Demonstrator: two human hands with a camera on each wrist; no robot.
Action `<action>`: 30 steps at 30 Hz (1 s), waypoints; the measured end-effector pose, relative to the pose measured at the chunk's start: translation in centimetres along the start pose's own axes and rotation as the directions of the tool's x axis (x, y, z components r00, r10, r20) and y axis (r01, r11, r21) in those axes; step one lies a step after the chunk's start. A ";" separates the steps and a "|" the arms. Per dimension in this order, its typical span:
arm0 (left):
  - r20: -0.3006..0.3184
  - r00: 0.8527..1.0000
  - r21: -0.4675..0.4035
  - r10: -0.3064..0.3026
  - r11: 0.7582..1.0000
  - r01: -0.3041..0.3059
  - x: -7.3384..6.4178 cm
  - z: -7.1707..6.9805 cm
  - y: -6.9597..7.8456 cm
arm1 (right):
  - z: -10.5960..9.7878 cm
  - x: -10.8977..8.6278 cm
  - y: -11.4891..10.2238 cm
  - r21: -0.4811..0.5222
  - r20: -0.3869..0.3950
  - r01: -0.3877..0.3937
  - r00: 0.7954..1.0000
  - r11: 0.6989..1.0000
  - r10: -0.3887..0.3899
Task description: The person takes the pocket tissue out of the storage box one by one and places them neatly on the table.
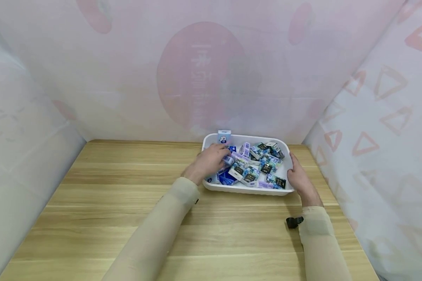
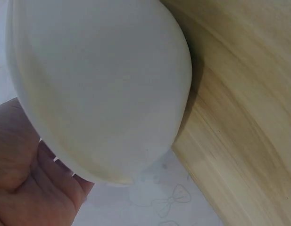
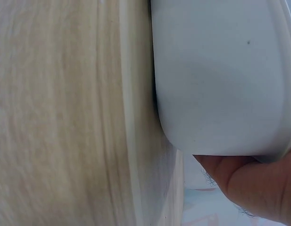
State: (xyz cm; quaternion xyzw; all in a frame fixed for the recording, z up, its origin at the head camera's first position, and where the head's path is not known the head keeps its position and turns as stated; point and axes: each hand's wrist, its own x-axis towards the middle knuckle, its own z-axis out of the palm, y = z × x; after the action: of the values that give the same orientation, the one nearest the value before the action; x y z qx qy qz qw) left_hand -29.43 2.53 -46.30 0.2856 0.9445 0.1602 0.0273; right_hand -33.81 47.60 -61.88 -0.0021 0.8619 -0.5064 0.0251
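In the head view, a white plastic tray [image 1: 247, 190] with rounded corners sits near the back of the table, filled with small packets. Several packets [image 1: 268, 163] are blue-green with black labels; others are purple [image 1: 265, 185] or deep blue [image 1: 226, 178]. A pale blue packet [image 1: 224, 136] stands upright at the back left rim. My left hand [image 1: 211, 159] reaches over the tray's left side, fingers down among the packets, its fingertips' contact hidden. At the right end, my right hand [image 1: 300, 177] grips the tray's rim, the thumb near the top edge and fingers along the outer wall.
The wood-grain table [image 1: 126, 203] stretches in front and to the left. A printed cloth backdrop [image 1: 133, 78] rises right behind the tray, and side cloths [image 1: 383, 148] flank the table. A black camera mount [image 1: 294, 222] sticks out from my right wrist.
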 end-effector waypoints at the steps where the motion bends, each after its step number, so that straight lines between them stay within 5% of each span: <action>1: 0.003 1.000 0.000 0.003 1.000 -0.003 -0.1 0.0 -0.1 | -0.1 0.1 0.1 -0.004 0.000 -0.006 1.000 1.000 0.006; 8: 0.005 1.000 -0.038 0.017 0.999 -0.017 -0.3 -0.1 -0.5 | -0.1 -0.4 -1.0 -0.020 -0.020 -0.033 0.999 0.999 0.032; 15: -0.042 0.999 -0.098 0.004 0.995 -0.009 -0.7 -0.6 -1.2 | 0.9 -5.3 -9.7 -0.058 -0.020 -0.059 0.998 0.997 0.058; 20: -0.110 0.994 -0.122 0.017 0.992 -0.030 -1.7 -1.6 -2.3 | 1.2 -6.8 -13.1 -0.079 -0.001 -0.068 0.998 0.995 0.068; 24: -0.173 0.985 -0.135 0.028 0.990 -0.052 -2.6 -2.6 -3.6 | 1.3 -6.5 -13.5 -0.101 0.010 -0.109 0.994 0.989 0.111; 30: -0.221 0.975 -0.188 -0.034 0.982 -0.009 -4.5 -4.2 -5.3 | 1.2 -4.5 -9.9 -0.141 -0.043 -0.074 0.997 0.987 0.068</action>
State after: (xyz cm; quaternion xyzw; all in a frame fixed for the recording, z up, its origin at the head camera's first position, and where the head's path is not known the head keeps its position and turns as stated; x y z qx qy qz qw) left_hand -29.08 -5.36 -44.18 0.2559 0.9240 0.2794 -0.0513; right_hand -29.48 41.87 -53.63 0.0364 0.8956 -0.4425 0.0265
